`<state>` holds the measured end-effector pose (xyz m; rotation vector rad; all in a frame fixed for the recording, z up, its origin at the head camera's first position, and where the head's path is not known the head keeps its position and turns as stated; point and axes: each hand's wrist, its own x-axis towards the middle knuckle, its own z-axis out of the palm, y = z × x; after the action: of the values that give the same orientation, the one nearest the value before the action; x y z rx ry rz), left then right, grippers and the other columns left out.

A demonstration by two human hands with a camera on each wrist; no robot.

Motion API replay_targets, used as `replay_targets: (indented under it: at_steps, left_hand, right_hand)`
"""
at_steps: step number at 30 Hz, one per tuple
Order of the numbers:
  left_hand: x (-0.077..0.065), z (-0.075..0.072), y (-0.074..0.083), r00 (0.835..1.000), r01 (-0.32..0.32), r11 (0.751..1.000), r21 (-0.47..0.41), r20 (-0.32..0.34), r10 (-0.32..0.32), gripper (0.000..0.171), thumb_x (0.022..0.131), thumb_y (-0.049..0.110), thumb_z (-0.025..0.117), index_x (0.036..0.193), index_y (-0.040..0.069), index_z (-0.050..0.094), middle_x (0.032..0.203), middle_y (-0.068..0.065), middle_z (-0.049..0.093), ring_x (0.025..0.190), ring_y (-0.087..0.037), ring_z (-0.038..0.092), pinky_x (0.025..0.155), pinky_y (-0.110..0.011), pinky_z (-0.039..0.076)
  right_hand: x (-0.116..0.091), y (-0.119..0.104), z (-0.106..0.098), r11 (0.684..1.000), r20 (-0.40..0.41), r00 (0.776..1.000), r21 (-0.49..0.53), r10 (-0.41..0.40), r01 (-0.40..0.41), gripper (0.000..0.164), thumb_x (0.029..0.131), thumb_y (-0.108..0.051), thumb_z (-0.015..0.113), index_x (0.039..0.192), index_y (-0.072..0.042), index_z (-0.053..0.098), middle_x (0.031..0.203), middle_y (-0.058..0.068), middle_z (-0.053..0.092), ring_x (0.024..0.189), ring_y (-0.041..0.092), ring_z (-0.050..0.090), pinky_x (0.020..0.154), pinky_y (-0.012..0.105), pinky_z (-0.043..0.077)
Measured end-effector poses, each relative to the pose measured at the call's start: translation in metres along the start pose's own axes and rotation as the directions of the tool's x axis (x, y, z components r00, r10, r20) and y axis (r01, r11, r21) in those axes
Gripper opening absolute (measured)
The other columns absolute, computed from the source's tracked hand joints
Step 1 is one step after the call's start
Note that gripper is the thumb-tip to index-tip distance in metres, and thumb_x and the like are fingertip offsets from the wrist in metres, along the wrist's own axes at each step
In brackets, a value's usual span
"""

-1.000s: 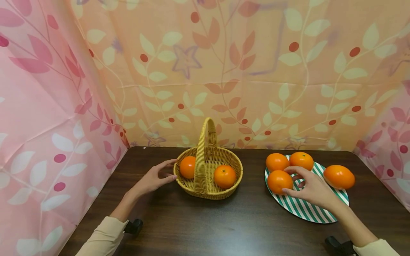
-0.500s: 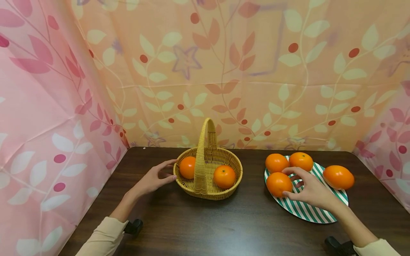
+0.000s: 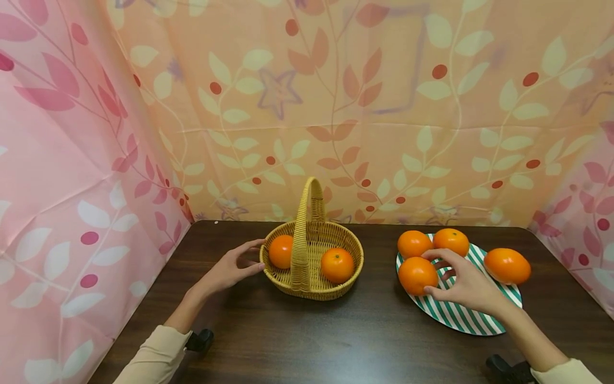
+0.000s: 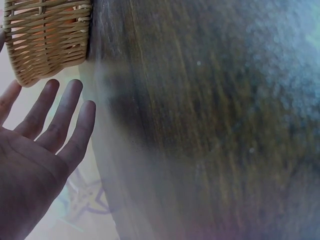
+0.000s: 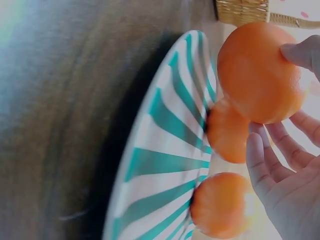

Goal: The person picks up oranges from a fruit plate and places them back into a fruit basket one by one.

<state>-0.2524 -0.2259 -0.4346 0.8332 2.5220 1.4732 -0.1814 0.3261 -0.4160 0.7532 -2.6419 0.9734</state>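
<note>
"How many orange fruits [image 3: 337, 265]?"
"Six: two in one basket [image 3: 316, 292], three on one striped plate [image 3: 453, 313], one fruit [image 3: 417, 276] clamped in the right grip [image 3: 464, 284] at the plate's left."
"Left grip [image 3: 230, 269]?"
"Fingers apart, at the basket's rim."

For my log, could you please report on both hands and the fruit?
Left hand relaxed, at the basket. Right hand gripping an orange on or just above the plate. Another orange close behind could crowd it.

Round glossy orange [image 3: 418, 276] pinched in right hand [image 3: 467, 282]; wicker basket [image 3: 314, 250] upright on table [image 3: 307, 341].
</note>
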Motion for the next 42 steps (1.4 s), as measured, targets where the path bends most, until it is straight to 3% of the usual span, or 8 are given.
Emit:
replay_targets:
  at_steps: [12, 23, 31, 35, 42]
  left_hand:
    - [-0.001, 0.0, -0.002, 1.0, 0.023, 0.999, 0.036, -0.015, -0.023, 0.063, 0.097, 0.021, 0.073, 0.153, 0.012, 0.045, 0.14, -0.02, 0.054, 0.108, -0.039, 0.065, 0.089, -0.043, 0.056]
    - [-0.002, -0.001, 0.001, 1.0, 0.019, 0.999, 0.026, -0.008, -0.019, 0.063, 0.097, 0.019, 0.072, 0.153, 0.009, 0.045, 0.14, -0.022, 0.053, 0.107, -0.039, 0.066, 0.088, -0.042, 0.056]
    - [-0.001, -0.002, 0.002, 0.999, 0.037, 0.998, 0.044, -0.009, -0.037, 0.063, 0.097, 0.021, 0.073, 0.153, 0.009, 0.046, 0.152, -0.017, 0.046, 0.109, -0.038, 0.066, 0.089, -0.05, 0.055]
    - [-0.001, -0.002, 0.002, 0.998, 0.062, 0.997, 0.045, -0.014, -0.061, 0.064, 0.096, 0.023, 0.074, 0.153, 0.013, 0.047, 0.152, -0.013, 0.046, 0.11, -0.035, 0.067, 0.089, -0.048, 0.055]
    - [-0.002, -0.002, 0.001, 0.998, 0.063, 0.997, 0.038, -0.012, -0.062, 0.065, 0.096, 0.024, 0.074, 0.153, 0.013, 0.046, 0.153, -0.013, 0.046, 0.109, -0.032, 0.067, 0.089, -0.046, 0.055]
  right_hand:
    - [0.008, -0.007, -0.014, 0.998, 0.002, 1.0, 0.061, 0.012, -0.013, 0.06, 0.079, -0.013, 0.089, 0.131, -0.009, 0.059, 0.12, 0.001, 0.062, 0.094, 0.013, 0.061, 0.075, 0.026, 0.054]
    - [0.018, -0.01, -0.02, 0.995, 0.008, 1.0, 0.096, -0.003, 0.002, 0.06, 0.08, -0.01, 0.088, 0.132, -0.008, 0.058, 0.121, 0.001, 0.061, 0.099, 0.015, 0.062, 0.083, 0.02, 0.05]
    - [0.037, -0.019, -0.017, 0.984, 0.018, 1.0, 0.179, 0.0, -0.003, 0.059, 0.082, -0.009, 0.087, 0.134, -0.01, 0.057, 0.128, 0.004, 0.06, 0.102, 0.018, 0.062, 0.081, 0.025, 0.055]
    - [0.049, -0.025, -0.013, 0.978, 0.008, 1.0, 0.206, -0.025, 0.023, 0.059, 0.082, -0.008, 0.086, 0.133, -0.011, 0.058, 0.128, 0.005, 0.06, 0.104, 0.019, 0.062, 0.078, 0.03, 0.057]
    - [0.07, -0.032, -0.007, 0.971, 0.009, 0.999, 0.238, -0.033, 0.03, 0.057, 0.083, -0.009, 0.086, 0.134, -0.011, 0.059, 0.126, 0.004, 0.062, 0.106, 0.022, 0.062, 0.083, 0.029, 0.055]
